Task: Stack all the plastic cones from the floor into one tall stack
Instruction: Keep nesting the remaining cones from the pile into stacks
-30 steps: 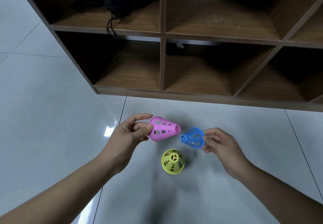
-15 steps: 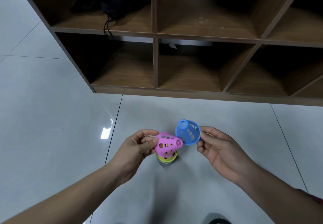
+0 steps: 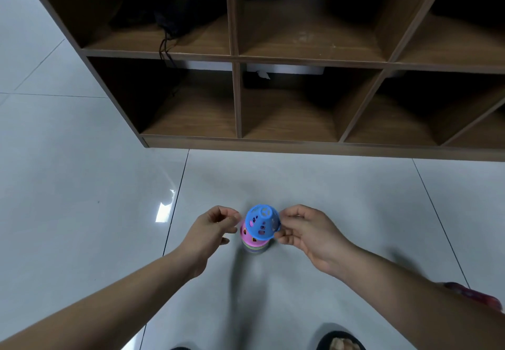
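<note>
Your right hand [image 3: 303, 233] pinches the blue cone [image 3: 262, 222] at its wide rim, with thumb and fingers curled on it. The blue cone is tilted, small end up, and it hangs over the top of the pink cone [image 3: 246, 236]. I cannot tell if it is touching the pink cone or just above it. The pink cone sits on top of the little stack [image 3: 255, 248] on the floor [image 3: 328, 199]. The bottom of the stack is blurry, so I cannot tell how many cones are in it. Your left hand [image 3: 213, 229] is just beside the pink cone with its fingers curled in, and I cannot tell if it touches the cone or holds nothing. Here is what could go wrong. If you push the blue cone down while it is tilted, its rim may catch on one side and sit crooked. A hard push from the side could tip the whole stack, because the cones are light and the floor looks smooth. If you let go too soon, the blue cone could slide off and roll away.
</note>
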